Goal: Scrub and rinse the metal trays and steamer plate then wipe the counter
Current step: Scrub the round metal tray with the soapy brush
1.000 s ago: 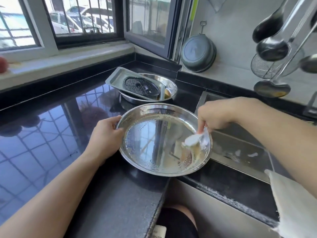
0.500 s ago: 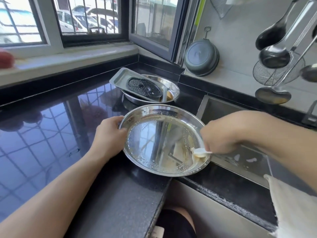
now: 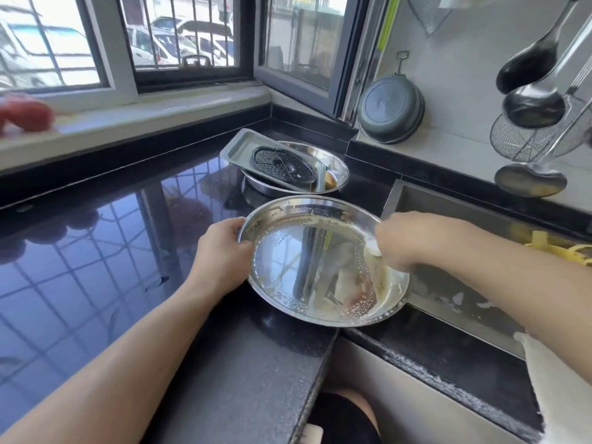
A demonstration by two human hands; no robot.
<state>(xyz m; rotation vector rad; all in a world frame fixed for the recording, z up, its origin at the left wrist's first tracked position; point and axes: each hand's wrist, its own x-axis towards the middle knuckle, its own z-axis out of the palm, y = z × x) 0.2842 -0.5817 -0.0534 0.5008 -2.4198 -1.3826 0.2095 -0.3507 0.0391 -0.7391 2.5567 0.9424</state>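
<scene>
Soapy round metal tray [image 3: 320, 267] on black counter [image 3: 96, 251], overhanging the sink [image 3: 448, 283]. Left hand [image 3: 221, 254] gripping its left rim, thumb curled over. Right hand [image 3: 403, 241] clenched on a white scrubber [image 3: 373, 246] inside. Behind: rectangular tray [image 3: 237, 149] and perforated steamer plate [image 3: 282, 165] in another round tray [image 3: 339, 171].

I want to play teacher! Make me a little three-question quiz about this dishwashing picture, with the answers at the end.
1. True or false: the left hand grips the rim of the round tray.
2. What lies on the rectangular tray behind it? A) a spoon B) the perforated steamer plate C) a cup
3. Fill in: the right hand rubs a white ____ on the tray's inside.

Key: 1 true; 2 B; 3 scrubber.
</scene>
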